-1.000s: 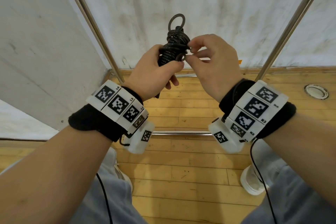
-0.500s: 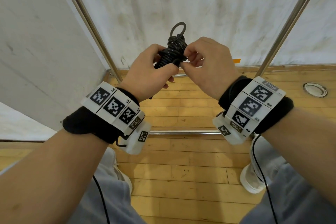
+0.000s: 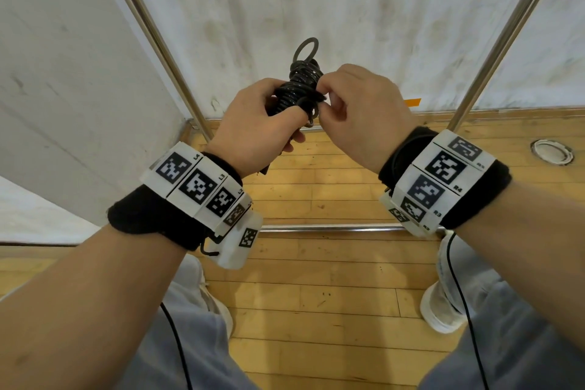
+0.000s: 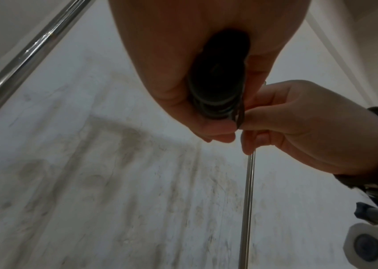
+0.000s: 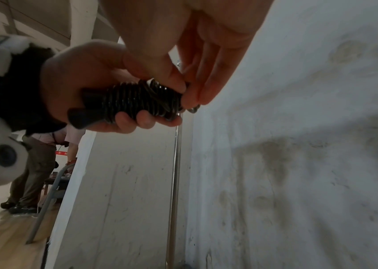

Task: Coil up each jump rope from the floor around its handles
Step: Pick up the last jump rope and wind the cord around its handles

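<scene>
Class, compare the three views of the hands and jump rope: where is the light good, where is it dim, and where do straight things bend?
Head view: evenly lit, sharp; the metal poles splay outward from wide-angle distortion. Left wrist view: dim, the left hand backlit, the jump rope nearly black, the wall soft. Right wrist view: coils readable, the right hand close and blurred, a bright lamp at top left.

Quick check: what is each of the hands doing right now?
Left hand: closed, gripping the coiled jump rope around its handles.
Right hand: closed, fingertips pinching the rope at the bundle's upper end.
</scene>
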